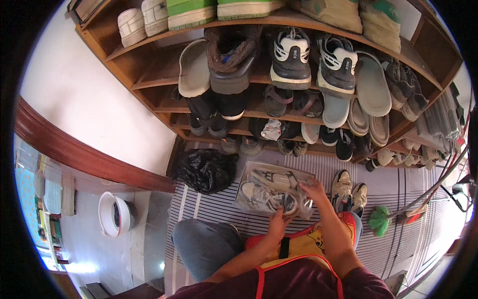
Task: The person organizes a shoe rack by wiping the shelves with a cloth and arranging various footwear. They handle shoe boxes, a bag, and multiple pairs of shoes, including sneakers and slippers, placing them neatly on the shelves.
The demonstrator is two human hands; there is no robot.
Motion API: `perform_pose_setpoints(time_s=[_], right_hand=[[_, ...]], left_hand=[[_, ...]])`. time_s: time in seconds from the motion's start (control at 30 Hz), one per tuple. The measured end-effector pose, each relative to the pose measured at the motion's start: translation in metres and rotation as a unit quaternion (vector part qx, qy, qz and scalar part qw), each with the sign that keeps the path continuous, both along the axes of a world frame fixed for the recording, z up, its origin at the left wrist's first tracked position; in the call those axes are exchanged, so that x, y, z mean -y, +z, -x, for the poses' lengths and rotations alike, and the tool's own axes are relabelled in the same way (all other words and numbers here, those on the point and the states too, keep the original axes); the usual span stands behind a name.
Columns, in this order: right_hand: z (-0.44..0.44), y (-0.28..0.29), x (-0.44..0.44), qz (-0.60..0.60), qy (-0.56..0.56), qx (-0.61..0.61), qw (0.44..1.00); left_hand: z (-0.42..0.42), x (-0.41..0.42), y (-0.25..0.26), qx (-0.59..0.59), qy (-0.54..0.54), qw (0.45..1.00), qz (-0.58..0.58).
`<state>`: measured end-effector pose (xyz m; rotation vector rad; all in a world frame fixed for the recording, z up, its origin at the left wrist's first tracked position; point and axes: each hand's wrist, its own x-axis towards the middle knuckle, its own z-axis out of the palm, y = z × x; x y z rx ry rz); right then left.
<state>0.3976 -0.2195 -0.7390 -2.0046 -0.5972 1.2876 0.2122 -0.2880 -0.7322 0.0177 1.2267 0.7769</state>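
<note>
A pair of light sneakers [257,190] with dark trim lies in an open shallow box [243,172] on the floor before me. Clear plastic [307,213] is wrapped loosely about the pair and bunches at the box's near right corner. My left hand [277,227] grips the heel end of the nearer sneaker through the plastic. At the right side of the box, my right hand [314,190] touches the plastic near the farther sneaker's heel. Whether its fingers close on anything is hard to make out.
A wooden shoe rack [164,109] full of footwear rises ahead. Left of the box sits a black plastic bag [207,170]; worn sneakers [342,190] stand to its right, near a green-bristled brush [380,221]. A white bucket [105,215] is farther left. Striped matting [209,207] covers the floor.
</note>
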Motion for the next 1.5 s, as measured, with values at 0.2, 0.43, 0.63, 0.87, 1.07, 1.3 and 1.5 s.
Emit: perform_pose_setpoints(time_s=[0.2, 0.43, 0.63, 0.87, 1.07, 1.3, 1.5], right_hand=[[-0.002, -0.063, -0.006, 0.024, 0.131, 0.141, 0.981], [0.021, -0.060, -0.009, 0.056, 0.203, 0.275, 0.938], [0.053, -0.053, 0.005, 0.118, 0.305, 0.379, 0.866], [0.064, -0.050, 0.006, 0.070, 0.321, 0.462, 0.824], [0.062, -0.038, 0.014, 0.056, 0.286, 0.448, 0.845], [0.062, 0.028, 0.004, -0.004, 0.244, 0.398, 0.884], [0.048, 0.003, 0.018, -0.107, 0.233, 0.369, 0.893]], left_hand=[[0.003, -0.039, -0.044, -0.098, -0.193, 0.976, -0.039], [0.008, -0.039, -0.082, -0.344, -0.236, 0.894, -0.165], [0.015, -0.060, -0.048, -0.429, -0.490, 0.750, -0.115], [0.023, -0.088, -0.139, -0.279, -0.460, 0.842, -0.046], [0.065, -0.159, 0.048, -0.493, -0.351, 0.751, -0.265], [0.144, -0.286, 0.241, -0.540, 0.081, 0.693, -0.471], [0.142, -0.283, 0.239, -0.537, 0.086, 0.636, -0.547]])
